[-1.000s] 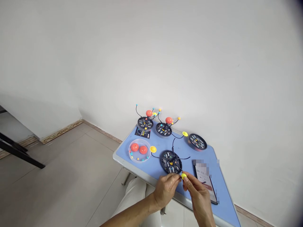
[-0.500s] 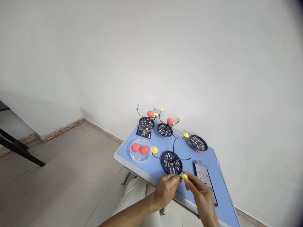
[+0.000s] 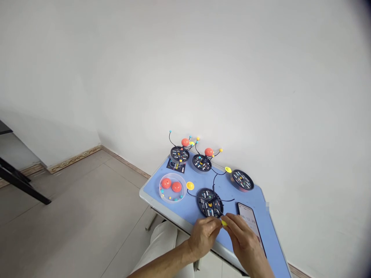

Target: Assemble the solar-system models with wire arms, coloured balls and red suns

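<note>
**Left hand** [image 3: 204, 238]: one; fingers curled, tips just beside the yellow bead; whether they are clenched on the wire cannot be told.
**Right hand** [image 3: 246, 241]: one; thumb and fingertips pinch the yellow bead.
**Yellow bead** [image 3: 223, 222]: one, round, held between the hands above the blue surface [image 3: 185, 208], at the end of a thin black wire [image 3: 206, 199].
**Wire axis**: runs from the near black disc down and right, toward the hands.
**Black discs**: four, round, flat, grey-rimmed, with coloured inlays; nearest disc [image 3: 209, 202] just beyond the left hand; others [image 3: 179, 154], [image 3: 201, 163], [image 3: 242, 180].
**Red spheres**: four, glossy; two in the dish, two raised on wires above the far discs [image 3: 185, 142], [image 3: 209, 152].
**Clear round dish** [image 3: 171, 187]: one, also holding small teal and yellow beads.
**Yellow cups**: two on the surface [image 3: 190, 185], [image 3: 228, 169].
**Phone** [image 3: 247, 222]: one, lying right of the right hand, timer digits lit.
</note>
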A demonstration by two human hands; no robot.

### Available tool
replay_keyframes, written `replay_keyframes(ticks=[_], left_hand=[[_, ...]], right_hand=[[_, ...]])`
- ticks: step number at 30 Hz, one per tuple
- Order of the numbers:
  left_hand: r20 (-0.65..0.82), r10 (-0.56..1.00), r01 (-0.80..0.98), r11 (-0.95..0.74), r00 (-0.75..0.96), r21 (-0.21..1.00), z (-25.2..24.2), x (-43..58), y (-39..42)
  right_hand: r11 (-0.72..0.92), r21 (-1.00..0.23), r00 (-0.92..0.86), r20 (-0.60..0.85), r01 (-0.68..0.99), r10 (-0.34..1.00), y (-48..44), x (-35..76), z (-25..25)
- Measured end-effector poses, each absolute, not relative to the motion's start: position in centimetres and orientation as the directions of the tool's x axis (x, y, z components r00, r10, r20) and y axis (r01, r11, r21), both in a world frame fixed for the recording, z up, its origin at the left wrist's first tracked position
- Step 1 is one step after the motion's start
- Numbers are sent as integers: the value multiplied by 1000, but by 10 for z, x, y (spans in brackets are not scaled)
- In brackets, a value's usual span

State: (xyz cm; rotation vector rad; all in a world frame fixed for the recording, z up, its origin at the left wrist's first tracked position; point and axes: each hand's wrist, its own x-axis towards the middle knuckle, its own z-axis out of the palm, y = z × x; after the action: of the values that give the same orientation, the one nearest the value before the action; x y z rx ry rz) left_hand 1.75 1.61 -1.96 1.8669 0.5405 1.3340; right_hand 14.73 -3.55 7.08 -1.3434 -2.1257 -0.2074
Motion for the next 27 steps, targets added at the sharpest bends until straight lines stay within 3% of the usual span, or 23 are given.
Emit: replay_keyframes(ticks=[7, 15, 20, 24, 27], left_hand=[[592, 724, -102, -600, 354, 794, -18, 18, 17], [589, 738, -115, -588, 329, 801, -15, 17, 18], [571, 758, -121, -565, 316, 816, -11, 16, 19], [559, 760, -114, -556, 331, 823, -11, 17, 19], [558, 762, -102, -558, 330, 823, -13, 18, 18]], right_hand=[[516, -97, -433, 426, 851, 794, -33, 143, 87], [436, -138, -331, 463, 889, 822, -29, 140, 76], [333, -412, -106, 485, 848, 868, -31, 143, 69], [87, -749, 156, 248, 656, 956, -31, 146, 66], [-62, -910, 278, 59, 409, 959, -32, 149, 63]])
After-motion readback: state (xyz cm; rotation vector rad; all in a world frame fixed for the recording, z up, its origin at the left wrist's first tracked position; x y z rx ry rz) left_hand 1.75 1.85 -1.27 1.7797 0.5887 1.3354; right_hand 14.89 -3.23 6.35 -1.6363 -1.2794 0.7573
